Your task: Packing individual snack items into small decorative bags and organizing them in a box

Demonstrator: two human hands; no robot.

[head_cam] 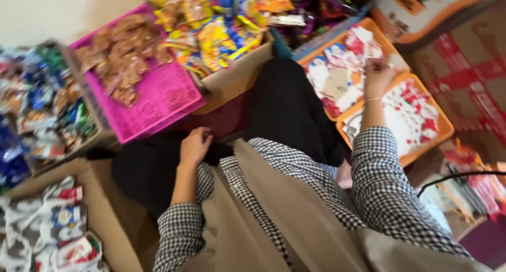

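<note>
Two orange trays [445, 128] hold red and white packets [408, 114]. Right hand [377, 77] reaches over them, fingers curled; I cannot tell if it pinches one. Left hand [194, 145] rests loose on a black lap. One pink basket [158, 100] holds brown snacks [120, 53]. Boxes of packets sit all around.

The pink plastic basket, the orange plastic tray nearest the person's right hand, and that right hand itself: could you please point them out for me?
pink plastic basket [163, 100]: head view, on its bare latticed floor.
orange plastic tray [380, 35]: head view, on its upper right rim.
right hand [378, 76]: head view, on the back of the hand.
</note>
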